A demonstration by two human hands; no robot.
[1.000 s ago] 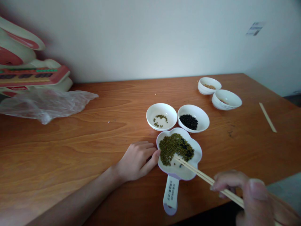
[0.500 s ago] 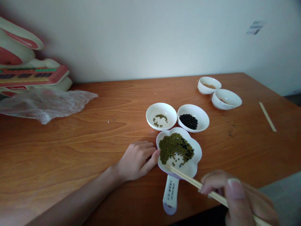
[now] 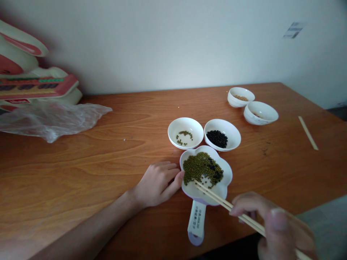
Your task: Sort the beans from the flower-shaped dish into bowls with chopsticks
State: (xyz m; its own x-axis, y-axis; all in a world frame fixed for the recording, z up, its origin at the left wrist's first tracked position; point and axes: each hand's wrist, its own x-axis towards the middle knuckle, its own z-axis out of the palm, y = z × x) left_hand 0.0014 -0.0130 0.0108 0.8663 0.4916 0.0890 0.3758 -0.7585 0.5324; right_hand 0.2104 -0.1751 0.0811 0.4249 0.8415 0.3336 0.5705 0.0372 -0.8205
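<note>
- Head view, change since half a second ago: the chopsticks (image 3: 217,196) are advanced from the near rim of the flower-shaped dish (image 3: 230,173) to the edge of the green beans (image 3: 197,168); the left hand (image 3: 155,184) is unmoved.
- Head view, progress: the work is judged to be at an early stage. Only a scatter of green beans is seen in the left bowl (image 3: 173,126), while a small pile of black beans (image 3: 217,138) is gathered in the right bowl (image 3: 233,130). A large heap, mostly green with some dark beans at its right side, is left in the dish, which is set at the near edge of the table (image 3: 81,162), just in front of both bowls.
- Head view, fingers: the right hand (image 3: 271,227) is closed around the chopsticks. Their tips are held close together over the dish floor; whether a bean is pinched cannot be told. The left hand is laid on the table with fingers loosely curled, and its thumb tip is pressed against the dish's left rim.
- Head view, surroundings: two further bowls (image 3: 260,112), a loose stick (image 3: 308,133) and a plastic bag (image 3: 54,117) are seen well apart from the hands.
</note>
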